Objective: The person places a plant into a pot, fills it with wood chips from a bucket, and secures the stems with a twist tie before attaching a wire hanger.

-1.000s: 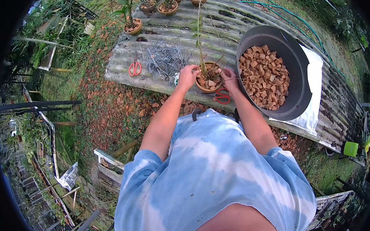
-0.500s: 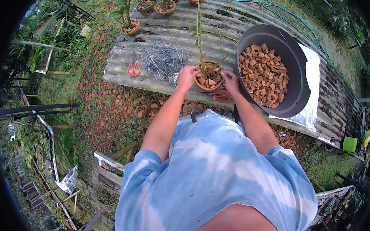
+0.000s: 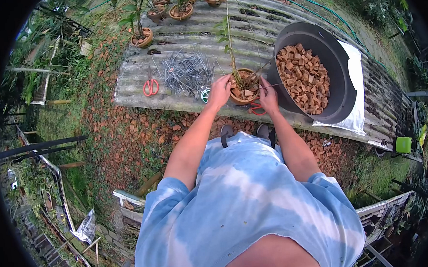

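A clay pot [image 3: 244, 101] with brown chunks and a tall thin plant [image 3: 230, 41] stands near the table's front edge. My left hand [image 3: 220, 91] is at the pot's left rim, fingers bent inward; what they hold, if anything, is too small to make out. On the right rim is my right hand [image 3: 268, 96], its fingers closed around a thin wire [image 3: 275, 85] that sticks out to the right. Red-handled scissors [image 3: 257, 109] lie just beside the pot, partly behind my right hand. A small green-and-white roll [image 3: 205, 95] rests by my left wrist.
A big dark tub [image 3: 339, 78] of brown cubes stands on a white sack [image 3: 359, 92] at the right. Grey metal pieces [image 3: 186, 73] and a second pair of scissors [image 3: 150, 87] lie left. Potted plants [image 3: 142, 38] stand at the back of the corrugated table [image 3: 173, 101].
The view has shifted a little, so the table sits further left and the feet show more. Both hands remain at the pot, with my right hand slightly higher along its rim.
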`<action>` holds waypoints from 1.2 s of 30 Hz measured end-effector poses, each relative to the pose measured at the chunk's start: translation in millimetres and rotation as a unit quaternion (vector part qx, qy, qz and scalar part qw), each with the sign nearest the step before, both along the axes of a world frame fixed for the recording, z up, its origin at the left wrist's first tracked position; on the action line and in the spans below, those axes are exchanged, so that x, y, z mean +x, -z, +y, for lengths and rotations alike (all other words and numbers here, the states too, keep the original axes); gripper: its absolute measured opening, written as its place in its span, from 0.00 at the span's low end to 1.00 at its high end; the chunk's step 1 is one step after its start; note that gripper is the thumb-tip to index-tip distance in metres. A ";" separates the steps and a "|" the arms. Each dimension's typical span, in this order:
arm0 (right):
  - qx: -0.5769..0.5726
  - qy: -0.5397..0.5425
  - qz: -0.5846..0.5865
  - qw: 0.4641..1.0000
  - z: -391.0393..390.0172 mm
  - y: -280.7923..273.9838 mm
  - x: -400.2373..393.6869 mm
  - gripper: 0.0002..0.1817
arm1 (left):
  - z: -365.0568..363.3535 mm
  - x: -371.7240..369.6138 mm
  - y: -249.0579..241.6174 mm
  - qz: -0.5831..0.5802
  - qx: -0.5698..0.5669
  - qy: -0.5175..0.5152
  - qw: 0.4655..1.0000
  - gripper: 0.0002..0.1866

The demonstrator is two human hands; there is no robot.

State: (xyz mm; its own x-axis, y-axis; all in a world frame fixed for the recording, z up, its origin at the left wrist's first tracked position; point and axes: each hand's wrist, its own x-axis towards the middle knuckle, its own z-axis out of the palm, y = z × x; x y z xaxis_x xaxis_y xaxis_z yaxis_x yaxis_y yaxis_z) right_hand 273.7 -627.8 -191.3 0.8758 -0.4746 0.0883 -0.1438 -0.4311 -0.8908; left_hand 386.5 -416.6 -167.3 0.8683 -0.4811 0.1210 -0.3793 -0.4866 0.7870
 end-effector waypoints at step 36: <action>-0.078 -0.176 0.039 0.981 -10.3 3.8 -8.0 0.32 | 1.6 -4.7 -19.7 0.035 0.242 0.086 0.966 0.31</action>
State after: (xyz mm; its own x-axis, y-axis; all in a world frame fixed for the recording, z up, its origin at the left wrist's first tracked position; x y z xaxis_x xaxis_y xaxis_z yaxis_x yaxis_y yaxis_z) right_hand 265.7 -638.1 -195.1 0.9898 -0.1276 0.0628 -0.0260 -0.5967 -0.8021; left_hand 381.8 -414.9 -147.6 0.7680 -0.6049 -0.2106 -0.4417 -0.7382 0.5098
